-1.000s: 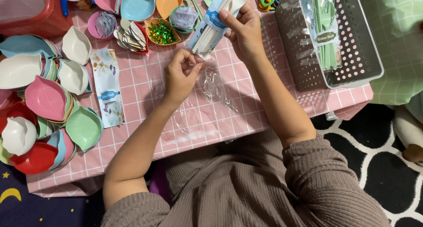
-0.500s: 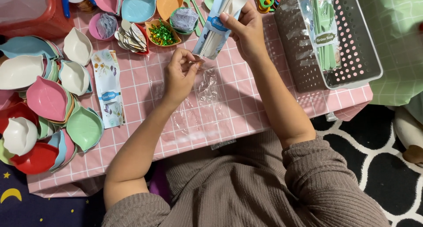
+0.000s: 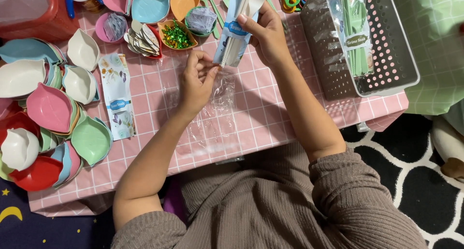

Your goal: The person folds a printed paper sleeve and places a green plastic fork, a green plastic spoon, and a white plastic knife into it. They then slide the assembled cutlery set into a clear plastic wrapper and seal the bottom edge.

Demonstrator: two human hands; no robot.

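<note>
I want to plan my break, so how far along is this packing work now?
Done: several wrapped cutlery packs lie in the grey basket. In hand: the right hand holds a card with white cutlery, and the left hand pinches open a clear bag just below it; the set is not yet inside. Left: one more card lies on the table, and stacks of leaf-shaped bowls sit unwrapped.

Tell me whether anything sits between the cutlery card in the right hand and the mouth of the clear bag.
Nothing visible does. The right hand holds the cutlery card directly above the clear bag, whose top edge the left hand pinches.
</note>
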